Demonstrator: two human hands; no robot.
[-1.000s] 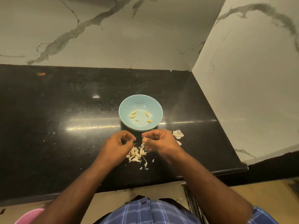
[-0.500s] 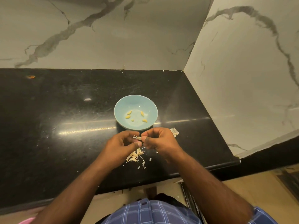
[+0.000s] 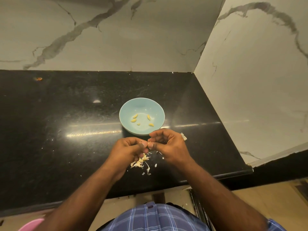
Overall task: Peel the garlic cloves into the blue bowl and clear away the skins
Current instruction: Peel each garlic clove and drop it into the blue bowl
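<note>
Both hands, left hand (image 3: 131,150) and right hand (image 3: 168,145), pinch one garlic clove (image 3: 149,144) near the counter's (image 3: 66,147) front edge (peel gently, skins falling beside the blue bowl (image 3: 142,104)).

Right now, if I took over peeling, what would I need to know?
Left hand and right hand both pinch one garlic clove between them, just in front of the blue bowl.
Done: five peeled cloves lie in the bowl.
Skins are scattered on the black counter under the hands, with one more piece beside the right hand.
Left: finish this clove, drop it in the bowl, then clear all the skins. I see no other unpeeled cloves.
</note>
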